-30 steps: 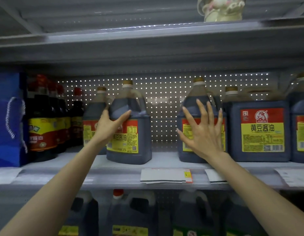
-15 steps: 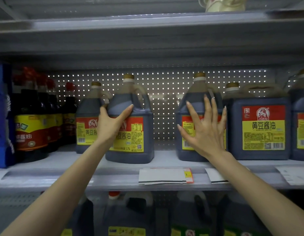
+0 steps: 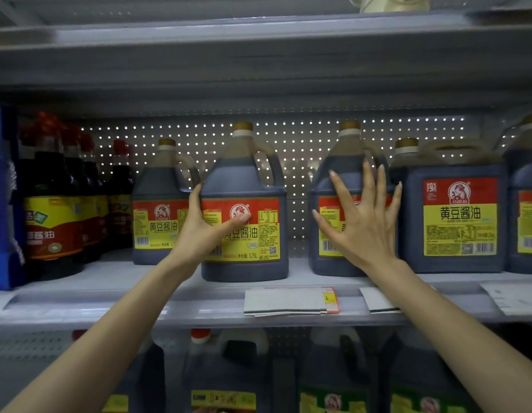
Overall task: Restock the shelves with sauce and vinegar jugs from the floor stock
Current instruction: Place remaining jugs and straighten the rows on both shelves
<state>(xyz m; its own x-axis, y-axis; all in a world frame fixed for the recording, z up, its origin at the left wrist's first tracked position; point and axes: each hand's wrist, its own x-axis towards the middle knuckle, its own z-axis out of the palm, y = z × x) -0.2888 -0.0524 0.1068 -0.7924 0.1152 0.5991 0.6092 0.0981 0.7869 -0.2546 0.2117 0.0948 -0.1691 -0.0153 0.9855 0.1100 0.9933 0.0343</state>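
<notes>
Several dark soy sauce jugs with red-and-yellow labels stand on the grey shelf [image 3: 199,296]. My left hand [image 3: 203,231] grips the front left corner of one jug [image 3: 253,186], thumb across its label and fingers round its side. My right hand [image 3: 363,225] lies flat with spread straight fingers on the front of the jug to the right [image 3: 339,171]. A gap of bare shelf separates these two jugs. Another jug [image 3: 157,186] stands behind and left of the gripped one.
A wider jug [image 3: 455,216] stands right of my right hand. Tall red-capped bottles [image 3: 50,204] and a blue box [image 3: 2,204] fill the shelf's left end. Price tags [image 3: 288,301] lie on the shelf edge. More jugs [image 3: 229,377] sit on the shelf below.
The left hand has slid its jug a little to the right and turned its label forward; its thumb now lies across the label. The right hand stays flat on the other jug.
</notes>
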